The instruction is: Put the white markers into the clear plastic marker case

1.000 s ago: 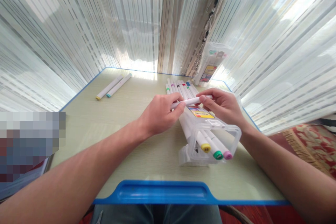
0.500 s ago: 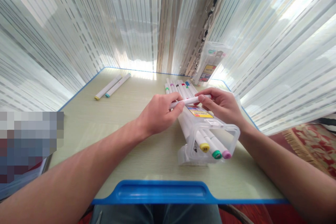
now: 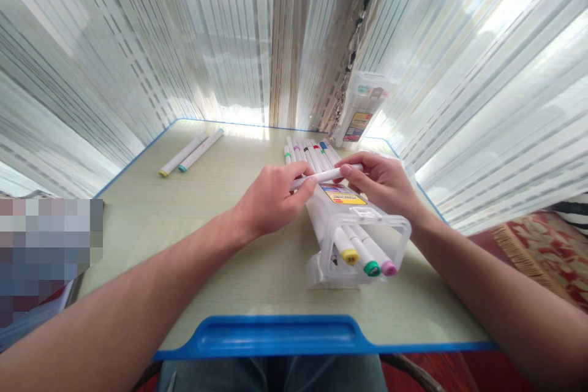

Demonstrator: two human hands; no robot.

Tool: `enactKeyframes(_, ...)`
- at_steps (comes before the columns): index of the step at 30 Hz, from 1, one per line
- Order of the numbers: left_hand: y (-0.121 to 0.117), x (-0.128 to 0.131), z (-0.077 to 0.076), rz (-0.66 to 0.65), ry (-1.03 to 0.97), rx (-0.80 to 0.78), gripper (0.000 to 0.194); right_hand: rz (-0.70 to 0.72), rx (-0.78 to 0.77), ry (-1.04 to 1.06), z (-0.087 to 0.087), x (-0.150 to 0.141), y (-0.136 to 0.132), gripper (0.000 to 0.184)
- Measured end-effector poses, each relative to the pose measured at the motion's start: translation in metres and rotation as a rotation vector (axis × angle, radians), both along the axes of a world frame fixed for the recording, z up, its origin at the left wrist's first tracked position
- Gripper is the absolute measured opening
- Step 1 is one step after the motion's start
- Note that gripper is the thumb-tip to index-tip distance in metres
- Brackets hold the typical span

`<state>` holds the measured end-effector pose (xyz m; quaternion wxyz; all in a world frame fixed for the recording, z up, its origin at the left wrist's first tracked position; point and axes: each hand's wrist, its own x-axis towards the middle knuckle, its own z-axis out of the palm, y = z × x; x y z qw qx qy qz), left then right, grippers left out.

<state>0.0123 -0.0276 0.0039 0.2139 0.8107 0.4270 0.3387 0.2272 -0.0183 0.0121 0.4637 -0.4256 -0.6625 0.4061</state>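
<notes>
Between both hands a white marker (image 3: 328, 176) is held nearly level. My left hand (image 3: 278, 197) pinches its left end, and my right hand (image 3: 377, 179) grips its right end with thumb and fingers. Just below the hands lies a clear plastic marker case (image 3: 404, 236), its open end toward me. Inside it, markers with yellow, green and pink ends show, the yellow one (image 3: 350, 255) marked 35. Behind the held marker, several white markers (image 3: 307, 152) with coloured bands lie in a row, partly hidden by my hands.
Two markers (image 3: 195, 156) with yellow and teal ends lie at the table's far left. A second clear case (image 3: 361, 111) stands upright at the back right. The blue-edged table (image 3: 151, 245) has a blue trough (image 3: 278, 334) in front. String curtains (image 3: 220, 43) hang behind.
The whole view has shifted slightly, so things appear a little further left. Both hands keep their hold on the white marker, with no clear change in grip.
</notes>
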Motion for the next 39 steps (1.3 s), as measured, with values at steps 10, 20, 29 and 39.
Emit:
enactKeyframes(10,-0.0008,-0.0003,0.0008,-0.001,0.013,0.014,0.027,-0.034,0.031,-0.036,0.0021,-0.0023,-0.0022,0.033)
enactKeyframes(20,-0.0005,-0.0007,0.0005,-0.007,0.010,0.010,0.027,-0.035,0.032,-0.048,0.0012,-0.0016,-0.0021,0.031)
enactKeyframes(29,0.0002,-0.0008,0.0003,-0.016,0.001,0.009,0.026,-0.040,0.043,-0.047,0.0008,-0.0019,-0.0018,0.032)
enactKeyframes(39,-0.0003,-0.0006,0.0012,-0.015,0.000,0.019,0.027,-0.057,0.051,-0.066,0.0009,-0.0021,-0.0019,0.033)
